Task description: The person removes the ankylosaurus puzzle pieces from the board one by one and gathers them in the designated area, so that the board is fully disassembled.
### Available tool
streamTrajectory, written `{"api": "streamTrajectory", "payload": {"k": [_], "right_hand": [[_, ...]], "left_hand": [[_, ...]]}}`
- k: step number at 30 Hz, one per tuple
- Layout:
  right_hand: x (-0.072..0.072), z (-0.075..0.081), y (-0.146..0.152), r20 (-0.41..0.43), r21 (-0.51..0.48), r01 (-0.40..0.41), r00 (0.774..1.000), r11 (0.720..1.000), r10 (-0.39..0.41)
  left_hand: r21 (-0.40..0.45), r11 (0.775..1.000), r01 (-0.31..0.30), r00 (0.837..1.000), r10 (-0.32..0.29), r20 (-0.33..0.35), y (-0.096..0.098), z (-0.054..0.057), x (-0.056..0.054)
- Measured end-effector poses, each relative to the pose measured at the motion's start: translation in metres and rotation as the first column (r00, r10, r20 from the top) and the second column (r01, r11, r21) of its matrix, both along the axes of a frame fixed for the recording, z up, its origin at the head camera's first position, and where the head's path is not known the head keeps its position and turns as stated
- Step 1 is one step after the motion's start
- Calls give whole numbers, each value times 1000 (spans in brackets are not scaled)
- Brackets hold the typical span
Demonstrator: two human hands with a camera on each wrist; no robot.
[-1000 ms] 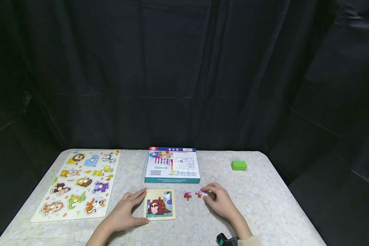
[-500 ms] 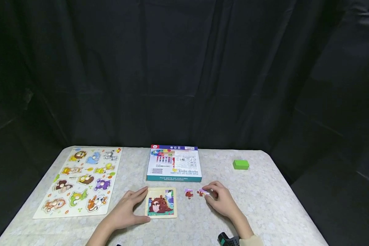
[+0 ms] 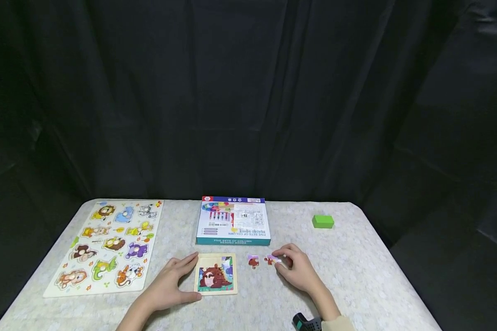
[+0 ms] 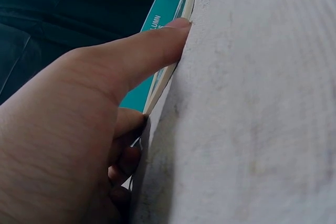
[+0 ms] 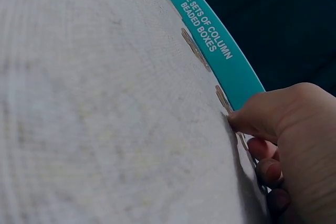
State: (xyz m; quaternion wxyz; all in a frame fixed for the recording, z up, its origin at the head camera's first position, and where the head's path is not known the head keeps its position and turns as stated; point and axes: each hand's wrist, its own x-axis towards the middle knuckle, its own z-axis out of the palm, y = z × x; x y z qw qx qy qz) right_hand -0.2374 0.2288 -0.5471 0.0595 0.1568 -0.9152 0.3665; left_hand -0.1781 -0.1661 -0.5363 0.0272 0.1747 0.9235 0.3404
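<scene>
A small square wooden jigsaw puzzle with a brown animal picture lies flat on the table; its upper left part shows bare wood. My left hand holds its left side, thumb at the near corner and index finger at the far corner. In the left wrist view the thumb presses the puzzle's edge. My right hand pinches a purple and brown puzzle piece flat on the table, partly hidden by the fingers. Another puzzle piece lies between it and the puzzle. The lower fingers are curled in the right wrist view.
Behind the puzzle lies a flat box with a teal side lettered "Five sets of column beaded boxes". A large animal peg board lies at the left. A green block stands at the back right. Black cloth hangs behind the table.
</scene>
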Motion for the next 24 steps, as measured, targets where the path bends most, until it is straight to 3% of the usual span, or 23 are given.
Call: {"api": "streamTrajectory", "payload": {"k": [15,24], "right_hand": [[-1,-2,1,-18,-17,6,1000,1000,-6],[-1,1,1,22,-19,15,1000,1000,-15]], "left_hand": [[3,1000,10,1000,-10,-11,-1,-2,-4],[2,1000,7,1000,-7,-2,0,-3,-2]]}}
